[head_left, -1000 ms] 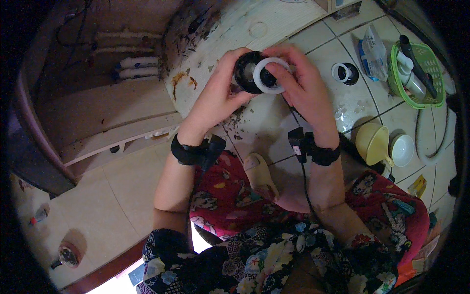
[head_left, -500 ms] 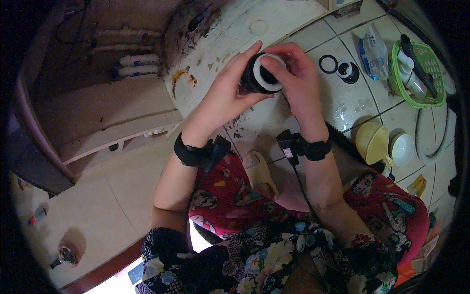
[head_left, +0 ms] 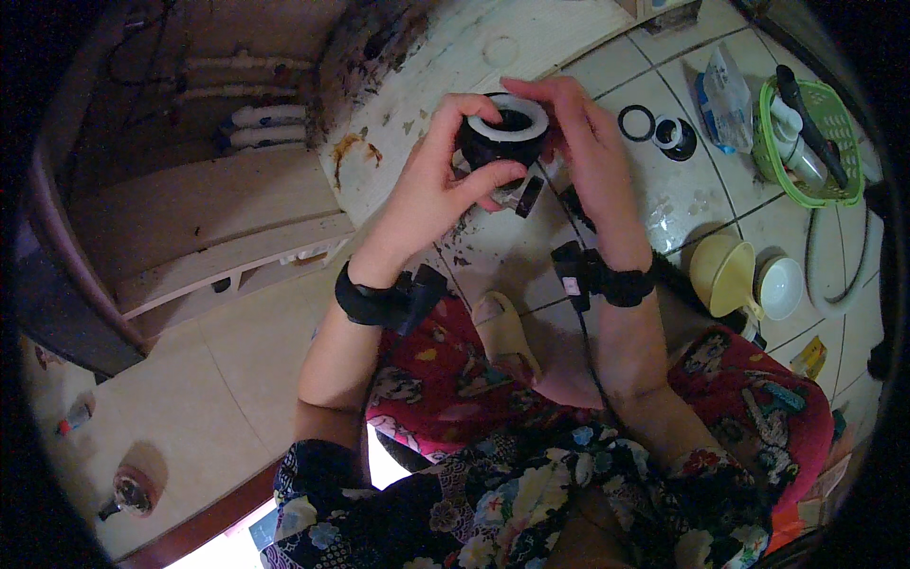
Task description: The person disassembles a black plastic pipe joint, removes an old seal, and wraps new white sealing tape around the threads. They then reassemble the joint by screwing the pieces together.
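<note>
Between my hands, above the tiled floor, is a black cup-shaped fitting (head_left: 493, 155) with a thick white ring (head_left: 538, 123) seated around its opening. My left hand (head_left: 438, 175) is closed round its left side, fingertips over the ring and thumb along the near wall. My right hand (head_left: 592, 142) curves round the far right side, forefinger reaching past the back rim; its thumb is mostly hidden. Below the fitting juts a short piece with a dark end (head_left: 530, 197); I cannot tell whether it is joined. A black ring (head_left: 636, 123) and a white collar (head_left: 666, 133) lie right of my hands.
A green basket (head_left: 810, 201) of bottles and a brush stands at the right, beside a plastic packet (head_left: 725, 100). Nearer are a yellow scoop (head_left: 718, 275), a white bowl (head_left: 780, 288) and a grey hose (head_left: 834, 306). An open cabinet (head_left: 209, 213) with pipes is at the left.
The fitting has tipped so its ringed opening faces up more. My right thumb has come off the ring, and my right hand has shifted slightly right. The piece below has come into view.
</note>
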Demonstrator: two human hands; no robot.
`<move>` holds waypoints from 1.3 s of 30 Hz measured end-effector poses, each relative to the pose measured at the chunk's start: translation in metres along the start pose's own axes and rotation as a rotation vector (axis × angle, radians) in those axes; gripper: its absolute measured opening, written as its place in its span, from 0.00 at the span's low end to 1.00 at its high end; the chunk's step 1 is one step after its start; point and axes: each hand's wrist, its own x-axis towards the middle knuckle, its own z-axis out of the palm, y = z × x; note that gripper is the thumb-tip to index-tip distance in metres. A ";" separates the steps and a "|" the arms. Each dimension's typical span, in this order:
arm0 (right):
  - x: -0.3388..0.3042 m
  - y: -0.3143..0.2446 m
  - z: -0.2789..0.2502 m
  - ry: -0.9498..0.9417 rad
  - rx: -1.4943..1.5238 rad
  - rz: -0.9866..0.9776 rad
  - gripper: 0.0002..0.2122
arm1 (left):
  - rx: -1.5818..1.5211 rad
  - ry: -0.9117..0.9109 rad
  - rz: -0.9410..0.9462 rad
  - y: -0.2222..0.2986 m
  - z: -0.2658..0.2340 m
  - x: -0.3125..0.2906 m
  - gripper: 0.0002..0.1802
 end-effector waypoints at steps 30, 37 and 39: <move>-0.001 -0.010 -0.014 -0.004 -0.180 0.202 0.10 | 0.479 0.000 0.291 -0.009 -0.013 0.005 0.47; 0.000 0.001 -0.002 0.111 -0.373 -0.172 0.06 | 0.562 0.019 0.342 -0.006 -0.012 0.005 0.44; -0.001 0.002 -0.001 0.136 -0.430 -0.201 0.06 | 0.599 0.024 0.370 -0.006 -0.012 0.003 0.41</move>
